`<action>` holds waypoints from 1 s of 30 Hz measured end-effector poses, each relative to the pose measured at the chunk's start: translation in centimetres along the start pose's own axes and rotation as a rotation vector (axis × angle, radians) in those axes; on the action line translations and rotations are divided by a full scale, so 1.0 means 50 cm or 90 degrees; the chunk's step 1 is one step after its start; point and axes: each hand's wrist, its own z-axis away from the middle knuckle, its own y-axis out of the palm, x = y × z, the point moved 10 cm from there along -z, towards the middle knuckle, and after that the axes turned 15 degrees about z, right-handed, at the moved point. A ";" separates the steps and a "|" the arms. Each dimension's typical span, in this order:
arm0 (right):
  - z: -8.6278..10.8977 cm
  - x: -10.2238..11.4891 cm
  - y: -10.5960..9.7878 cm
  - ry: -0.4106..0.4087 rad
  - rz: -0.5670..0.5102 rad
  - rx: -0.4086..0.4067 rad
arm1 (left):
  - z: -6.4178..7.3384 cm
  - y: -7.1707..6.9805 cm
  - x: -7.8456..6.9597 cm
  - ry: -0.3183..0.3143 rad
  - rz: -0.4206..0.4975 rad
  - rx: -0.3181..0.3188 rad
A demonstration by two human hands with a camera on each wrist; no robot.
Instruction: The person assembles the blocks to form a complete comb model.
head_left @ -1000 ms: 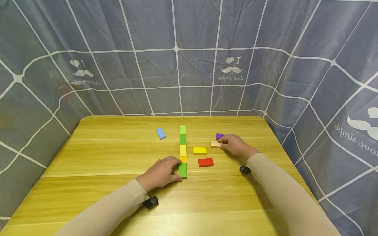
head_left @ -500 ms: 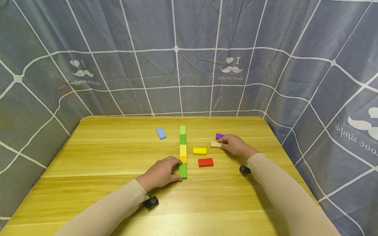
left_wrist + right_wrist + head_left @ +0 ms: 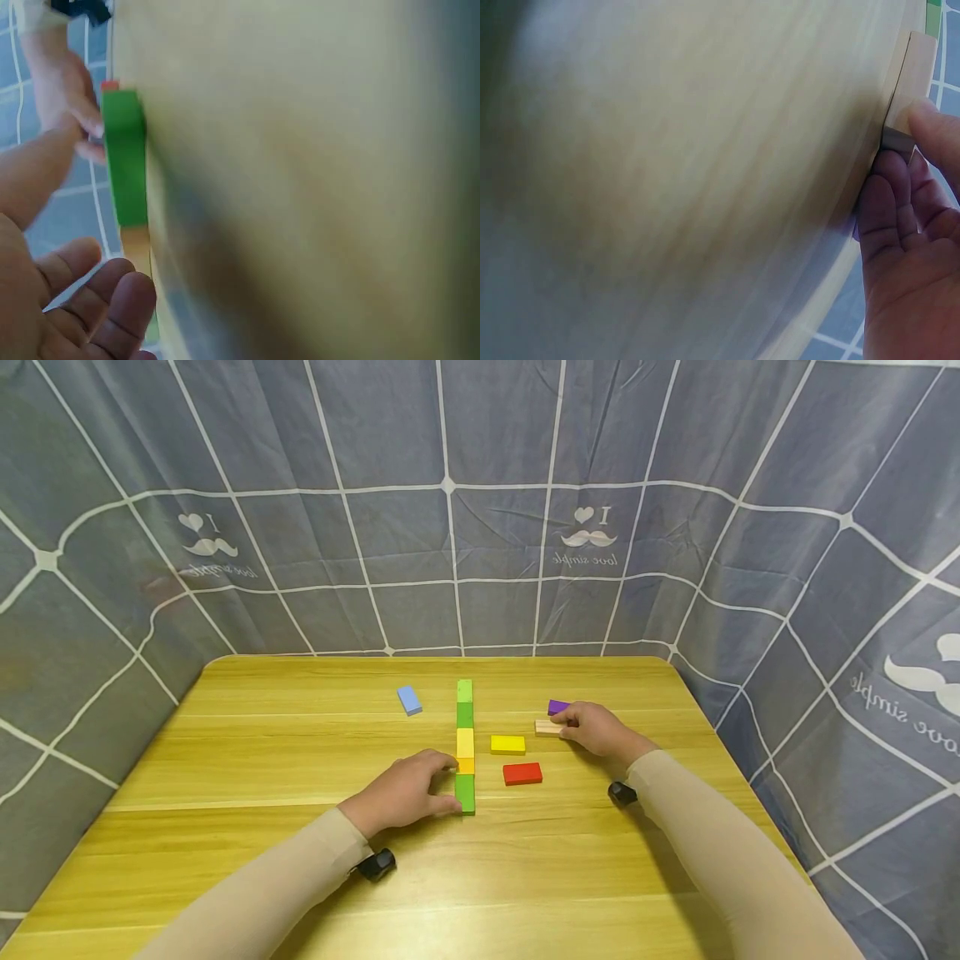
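Observation:
A row of coloured wooden blocks runs front to back in the head view: a green block (image 3: 466, 797) nearest, then orange (image 3: 467, 766), pale yellow (image 3: 465, 743), green (image 3: 465, 715) and light green (image 3: 465, 691). My left hand (image 3: 397, 789) is left of the row's near end, its thumb tip at the near green block and forefinger beside the orange one. The left wrist view shows these fingers loosely bent beside the row, gripping nothing. At right, my right hand (image 3: 597, 728) pinches one end of a plain wooden block (image 3: 547, 727) lying on the table, thumb on its side.
A purple block (image 3: 557, 707), partly hidden, lies just behind the right fingers. Between row and right hand lie a yellow block (image 3: 507, 745) and a red block (image 3: 522, 774). A blue block (image 3: 409, 700) lies left of the row. Grey curtain (image 3: 495, 543) surrounds the table's far side.
My left hand has drawn back slightly left from the row, fingers loosening from the near green block. The right hand and all the blocks have stayed in place.

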 end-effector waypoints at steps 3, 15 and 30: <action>-0.001 -0.001 0.000 0.000 0.000 0.000 | -0.012 -0.030 0.013 -0.011 -0.003 -0.024; -0.001 -0.009 0.003 0.007 -0.003 -0.002 | -0.071 -0.155 0.115 -0.079 -0.021 -0.151; -0.002 -0.005 0.000 -0.002 0.000 -0.011 | -0.121 -0.187 0.187 -0.153 0.026 -0.149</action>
